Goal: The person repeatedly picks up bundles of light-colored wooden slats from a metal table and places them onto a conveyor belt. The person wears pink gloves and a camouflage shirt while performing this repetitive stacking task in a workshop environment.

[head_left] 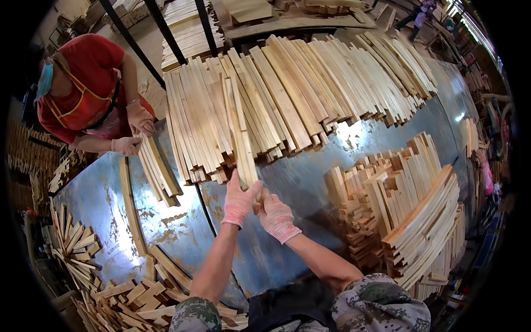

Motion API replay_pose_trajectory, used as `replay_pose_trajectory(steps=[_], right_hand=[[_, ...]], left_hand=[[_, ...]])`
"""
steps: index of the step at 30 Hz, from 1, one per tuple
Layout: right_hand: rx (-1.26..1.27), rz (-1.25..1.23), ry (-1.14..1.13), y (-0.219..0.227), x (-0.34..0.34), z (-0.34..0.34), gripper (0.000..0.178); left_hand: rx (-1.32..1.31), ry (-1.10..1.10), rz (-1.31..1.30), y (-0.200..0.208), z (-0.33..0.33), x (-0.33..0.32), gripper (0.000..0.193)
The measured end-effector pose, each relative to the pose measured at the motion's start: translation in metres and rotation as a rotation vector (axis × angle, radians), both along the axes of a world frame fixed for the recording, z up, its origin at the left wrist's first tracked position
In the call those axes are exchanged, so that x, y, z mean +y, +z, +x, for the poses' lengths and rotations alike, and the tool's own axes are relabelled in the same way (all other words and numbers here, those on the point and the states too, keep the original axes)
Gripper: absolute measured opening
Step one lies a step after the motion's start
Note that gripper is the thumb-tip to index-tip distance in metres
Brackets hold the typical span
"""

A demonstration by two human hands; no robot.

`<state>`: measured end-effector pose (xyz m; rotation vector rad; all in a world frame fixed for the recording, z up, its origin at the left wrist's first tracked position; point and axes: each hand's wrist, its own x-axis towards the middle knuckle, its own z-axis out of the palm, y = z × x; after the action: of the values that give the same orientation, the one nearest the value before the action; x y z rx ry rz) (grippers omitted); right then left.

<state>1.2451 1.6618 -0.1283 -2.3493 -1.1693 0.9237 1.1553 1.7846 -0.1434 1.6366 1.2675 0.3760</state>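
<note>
Two or so pale wooden strips, laid together lengthwise, point away from me over the near ends of a long row of strips. My left hand, in a pinkish-white knit glove, is closed around their near end, thumb and forefinger along the sides. Close beside it, my right hand, gloved alike, is curled shut at the same near end; its fingertips are partly hidden. Both hands are above the worn blue-grey metal table.
At the left, a co-worker in red grips several strips with gloved hands. Stacked wood blocks and strips stand at the right. A long strip lies on the table's left part. Loose offcuts are piled at lower left.
</note>
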Motion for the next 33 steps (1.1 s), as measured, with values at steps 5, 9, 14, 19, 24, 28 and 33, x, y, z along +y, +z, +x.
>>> replay_pose_trajectory(steps=[5, 9, 14, 19, 24, 28, 33], right_hand=[[0.156, -0.017, 0.050, 0.021, -0.013, 0.000, 0.061], [0.217, 0.172, 0.014, 0.008, -0.058, -0.001, 0.053], [0.523, 0.052, -0.138, 0.006, -0.165, 0.005, 0.052], [0.529, 0.117, -0.264, -0.047, -0.270, -0.052, 0.057], [0.593, -0.013, -0.263, -0.040, -0.325, -0.045, 0.067], [0.658, 0.103, -0.376, -0.045, -0.359, -0.035, 0.072], [0.641, 0.144, -0.427, -0.039, -0.378, -0.026, 0.071]], left_hand=[[0.101, 0.116, -0.005, 0.002, 0.022, -0.009, 0.085], [-0.100, 0.132, -0.055, -0.014, 0.014, -0.014, 0.051], [-0.534, 0.073, -0.355, 0.067, 0.019, -0.055, 0.051], [-0.321, -0.400, -0.197, 0.171, 0.111, -0.119, 0.065], [-0.224, -0.865, 0.130, 0.197, 0.228, -0.213, 0.069], [0.119, -1.171, 0.258, 0.204, 0.284, -0.288, 0.069], [0.209, -1.174, 0.307, 0.173, 0.286, -0.288, 0.081]])
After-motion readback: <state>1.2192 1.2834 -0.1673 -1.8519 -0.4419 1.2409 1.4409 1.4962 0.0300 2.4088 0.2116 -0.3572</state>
